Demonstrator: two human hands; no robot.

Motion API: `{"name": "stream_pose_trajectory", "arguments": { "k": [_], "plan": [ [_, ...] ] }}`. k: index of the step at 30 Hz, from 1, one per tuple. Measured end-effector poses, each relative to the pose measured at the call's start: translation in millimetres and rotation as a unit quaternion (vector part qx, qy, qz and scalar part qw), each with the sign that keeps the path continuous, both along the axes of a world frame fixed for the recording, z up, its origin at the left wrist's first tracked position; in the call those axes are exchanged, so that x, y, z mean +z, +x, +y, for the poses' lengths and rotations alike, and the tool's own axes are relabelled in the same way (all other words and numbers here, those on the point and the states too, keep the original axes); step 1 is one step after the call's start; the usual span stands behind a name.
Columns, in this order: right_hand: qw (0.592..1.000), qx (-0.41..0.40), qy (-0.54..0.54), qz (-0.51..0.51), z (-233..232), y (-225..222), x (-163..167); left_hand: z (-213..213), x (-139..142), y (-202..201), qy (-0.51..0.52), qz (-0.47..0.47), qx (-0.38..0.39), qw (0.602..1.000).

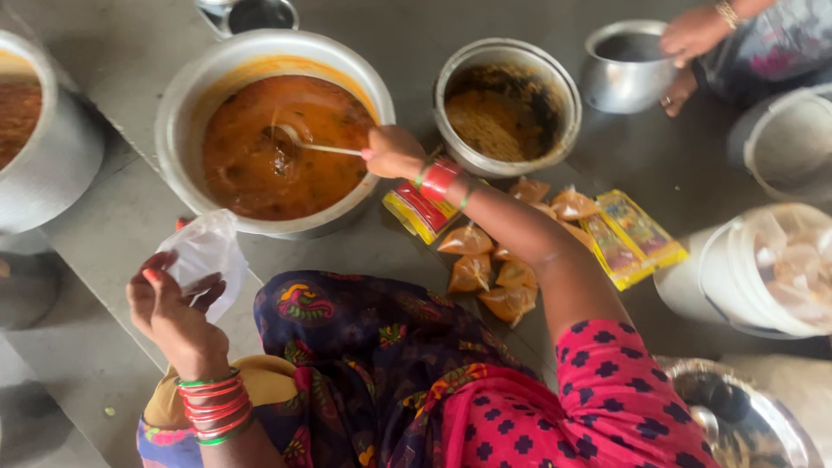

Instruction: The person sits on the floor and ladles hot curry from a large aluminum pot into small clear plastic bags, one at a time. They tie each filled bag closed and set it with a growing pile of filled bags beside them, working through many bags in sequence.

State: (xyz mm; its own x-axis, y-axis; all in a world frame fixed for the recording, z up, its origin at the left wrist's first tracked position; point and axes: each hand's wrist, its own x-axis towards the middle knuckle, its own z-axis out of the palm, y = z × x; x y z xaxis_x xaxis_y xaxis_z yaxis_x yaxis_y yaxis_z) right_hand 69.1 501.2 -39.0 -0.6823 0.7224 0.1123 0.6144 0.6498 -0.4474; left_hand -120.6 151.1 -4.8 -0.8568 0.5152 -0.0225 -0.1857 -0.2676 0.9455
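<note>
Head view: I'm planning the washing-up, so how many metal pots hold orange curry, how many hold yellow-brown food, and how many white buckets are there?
Metal pots of orange curry: 2
Metal pot of yellow-brown food: 1
White buckets: 2
Total: 5

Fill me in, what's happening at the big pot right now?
The person's right hand holds a ladle dipped into the orange curry in the large metal pot. The left hand holds a clear plastic bag just beside the pot's rim. Several filled, tied curry pouches lie on the floor near a smaller pot of drier food. Another person's hand rests on a small steel pot at the top right.
</note>
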Motion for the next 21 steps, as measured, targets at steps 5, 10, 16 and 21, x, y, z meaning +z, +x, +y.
{"name": "stream_pose_trajectory", "arguments": {
  "k": [5,10,16,21],
  "plan": [
    [0.984,0.046,0.157,-0.071,-5.3,-3.0,-8.8,-4.0,-5.5,0.6,-0.005,0.007,-0.01,1.0],
    [0.972,0.125,0.185,-0.073,-27.1,-7.3,-10.0,-11.2,-14.1,-5.9,0.006,0.021,-0.019,1.0],
    [0.989,0.13,0.066,-0.038,-46.2,-10.4,1.3,-10.4,-18.0,-7.4,-0.027,0.053,-0.024,0.998],
    [0.998,0.034,-0.06,0.009,-46.0,-14.5,-0.2,-1.5,-22.4,-11.5,-0.058,0.112,-0.03,0.992]
  ]
}}
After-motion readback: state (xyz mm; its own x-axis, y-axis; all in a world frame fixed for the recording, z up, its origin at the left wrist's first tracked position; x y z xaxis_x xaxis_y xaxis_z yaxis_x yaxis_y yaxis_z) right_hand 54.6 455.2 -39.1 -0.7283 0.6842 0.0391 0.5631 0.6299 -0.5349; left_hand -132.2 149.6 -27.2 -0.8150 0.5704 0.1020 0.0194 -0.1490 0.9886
